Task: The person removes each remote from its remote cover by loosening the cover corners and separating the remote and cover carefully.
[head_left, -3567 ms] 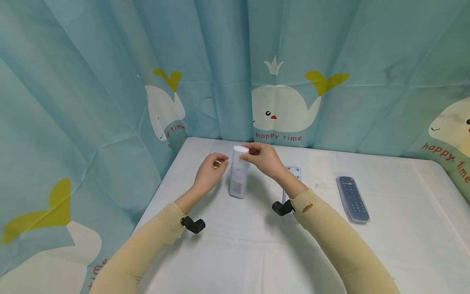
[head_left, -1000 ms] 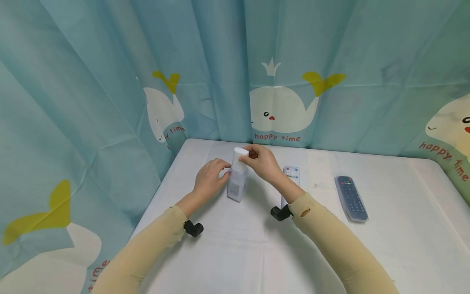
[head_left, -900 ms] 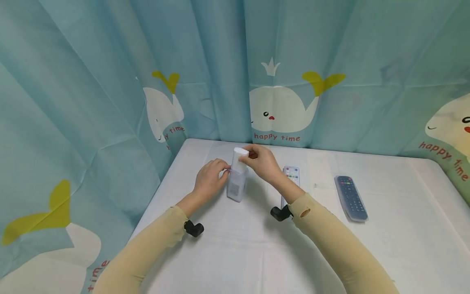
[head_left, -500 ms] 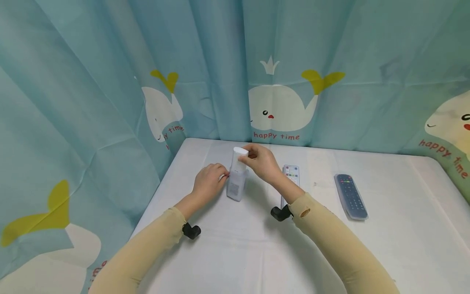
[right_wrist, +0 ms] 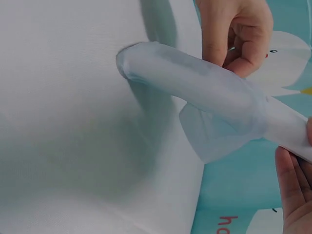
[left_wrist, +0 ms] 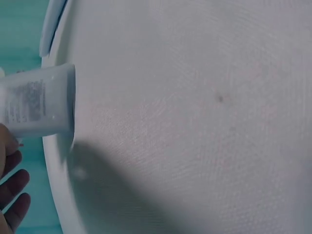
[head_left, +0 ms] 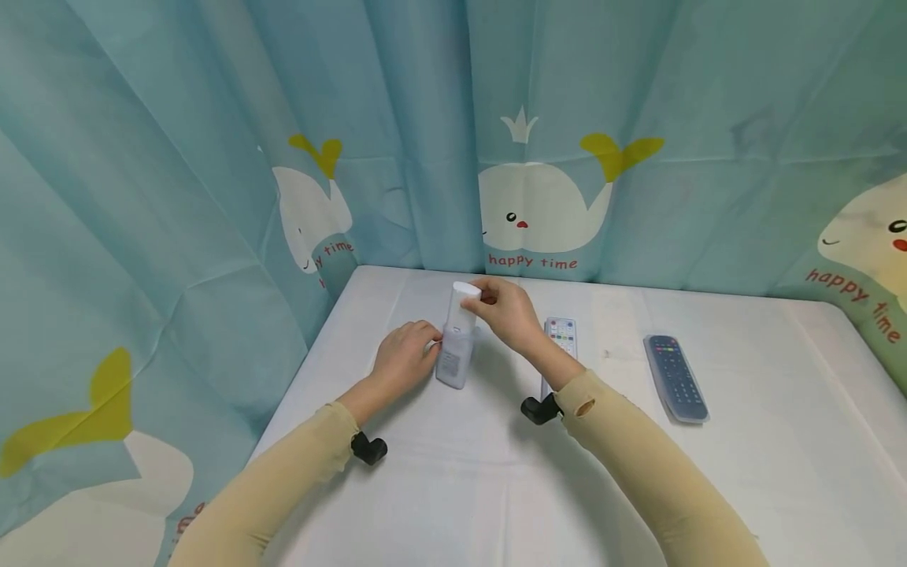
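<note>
A white remote control [head_left: 464, 309] stands tilted on the table, its lower part inside a translucent sleeve [head_left: 453, 365]. My right hand [head_left: 509, 312] pinches the bare upper end of the remote between thumb and fingers. At the sleeve's left side, my left hand [head_left: 407, 354] pinches the edge below its opening. The left wrist view shows a printed label on the sleeved part [left_wrist: 34, 100]. In the right wrist view a loose flap of the sleeve [right_wrist: 219, 139] bulges out by the remote, and part of the right hand [right_wrist: 295, 195] is cut off by the frame.
A white remote [head_left: 561, 335] with colored buttons lies to the right, partly hidden behind the right forearm. Farther right lies a dark remote [head_left: 676, 379] in a clear cover. A blue whale-print curtain [head_left: 418, 142] hangs along the white table's [head_left: 765, 441] back and left side.
My left hand, apart from the sleeve at first, has taken hold of its side and slid down along it. More of the remote's back shows above the sleeve. The right hand has hardly moved.
</note>
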`<state>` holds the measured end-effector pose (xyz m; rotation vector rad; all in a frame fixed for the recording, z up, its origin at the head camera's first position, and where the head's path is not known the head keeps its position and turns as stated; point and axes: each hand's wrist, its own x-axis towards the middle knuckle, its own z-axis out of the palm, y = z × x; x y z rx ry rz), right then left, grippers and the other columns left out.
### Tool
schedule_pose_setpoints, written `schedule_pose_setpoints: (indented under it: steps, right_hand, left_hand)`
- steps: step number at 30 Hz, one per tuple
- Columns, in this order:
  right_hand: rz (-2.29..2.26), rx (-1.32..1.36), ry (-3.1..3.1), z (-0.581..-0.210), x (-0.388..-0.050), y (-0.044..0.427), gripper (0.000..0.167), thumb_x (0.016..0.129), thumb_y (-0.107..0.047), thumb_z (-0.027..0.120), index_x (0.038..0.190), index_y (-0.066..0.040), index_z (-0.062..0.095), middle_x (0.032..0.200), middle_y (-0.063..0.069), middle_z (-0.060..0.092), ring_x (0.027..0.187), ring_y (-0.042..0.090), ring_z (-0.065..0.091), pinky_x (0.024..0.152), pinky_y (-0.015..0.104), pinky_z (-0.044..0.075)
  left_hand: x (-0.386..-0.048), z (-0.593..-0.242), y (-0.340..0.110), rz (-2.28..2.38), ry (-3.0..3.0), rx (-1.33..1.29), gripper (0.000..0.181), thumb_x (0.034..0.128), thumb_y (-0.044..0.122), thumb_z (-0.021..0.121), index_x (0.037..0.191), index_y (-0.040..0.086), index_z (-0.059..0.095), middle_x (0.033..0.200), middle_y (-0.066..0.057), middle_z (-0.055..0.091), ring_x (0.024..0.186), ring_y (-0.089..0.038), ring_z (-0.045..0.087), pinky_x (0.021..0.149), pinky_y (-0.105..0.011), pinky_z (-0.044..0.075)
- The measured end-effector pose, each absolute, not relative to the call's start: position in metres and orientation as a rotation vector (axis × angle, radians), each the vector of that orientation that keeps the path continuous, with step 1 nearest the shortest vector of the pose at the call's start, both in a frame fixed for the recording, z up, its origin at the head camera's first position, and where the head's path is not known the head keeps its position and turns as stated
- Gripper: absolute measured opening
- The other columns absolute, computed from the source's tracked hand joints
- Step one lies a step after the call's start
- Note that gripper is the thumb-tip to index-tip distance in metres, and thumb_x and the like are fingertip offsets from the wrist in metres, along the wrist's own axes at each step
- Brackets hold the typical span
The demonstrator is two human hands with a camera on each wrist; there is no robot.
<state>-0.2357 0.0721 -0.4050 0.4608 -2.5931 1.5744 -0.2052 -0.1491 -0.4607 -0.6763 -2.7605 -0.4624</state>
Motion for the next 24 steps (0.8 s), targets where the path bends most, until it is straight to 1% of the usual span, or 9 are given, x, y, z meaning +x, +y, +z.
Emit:
schedule_pose_setpoints:
  steps: [6,10,14,16,20,24]
  right_hand:
    - [1.551,0.42,-2.599,-0.405,-0.238,0.069,0.034,0.094,-0.026,0.077,0.121,-0.006,0.072,0.106,0.007,0.074,0.093,0.021,0.067,0.075,0.037,0.057]
    - [1.532,0.39,-2.61,-0.405,-0.239,0.069,0.034,0.094,-0.028,0.078,0.119,-0.005,0.073,0.105,0.007,0.074,0.093,0.021,0.068,0.074,0.037,0.057]
    - [1.513,0.376,-2.625,-0.403,-0.24,0.068,0.035,0.094,-0.029,0.078,0.119,-0.006,0.073,0.105,0.007,0.074,0.094,0.021,0.068,0.073,0.037,0.056]
    - [1.505,0.363,-2.635,-0.402,-0.24,0.067,0.036,0.093,-0.029,0.078,0.12,-0.005,0.073,0.106,0.007,0.074,0.095,0.021,0.068,0.074,0.037,0.056]
    - [1.491,0.345,-2.646,-0.399,-0.239,0.064,0.039,0.093,-0.029,0.078,0.123,-0.004,0.071,0.107,0.009,0.074,0.097,0.022,0.068,0.076,0.038,0.056]
    - [1.485,0.348,-2.643,-0.398,-0.239,0.061,0.041,0.093,-0.029,0.078,0.125,-0.003,0.07,0.108,0.01,0.073,0.097,0.023,0.067,0.077,0.038,0.056]
  left_hand:
    - [-0.203,-0.455,-0.148,-0.611,-2.719,-0.603,0.019,0.0976,0.019,0.065,0.114,0.011,0.069,0.108,-0.001,0.067,0.094,-0.019,0.063,0.077,-0.038,0.053]
    - [-0.205,-0.453,-0.144,-0.633,-2.573,-0.712,0.019,0.0964,0.021,0.069,0.113,0.012,0.069,0.108,-0.002,0.064,0.095,-0.02,0.062,0.079,-0.037,0.053]
    - [-0.206,-0.452,-0.137,-0.553,-2.407,-0.888,0.019,0.0927,0.02,0.077,0.11,0.013,0.075,0.106,-0.005,0.065,0.094,-0.025,0.062,0.081,-0.04,0.052]
    - [-0.207,-0.452,-0.132,-0.507,-2.36,-0.937,0.018,0.0918,0.019,0.079,0.11,0.015,0.077,0.105,-0.005,0.065,0.093,-0.025,0.061,0.079,-0.04,0.052]
    - [-0.209,-0.452,-0.125,-0.43,-2.315,-0.962,0.014,0.0919,0.019,0.079,0.106,0.017,0.08,0.103,-0.003,0.065,0.089,-0.024,0.06,0.074,-0.038,0.05]
    - [-0.21,-0.45,-0.121,-0.361,-2.254,-0.957,0.008,0.0913,0.021,0.08,0.098,0.016,0.081,0.097,-0.002,0.063,0.082,-0.023,0.057,0.068,-0.037,0.048]
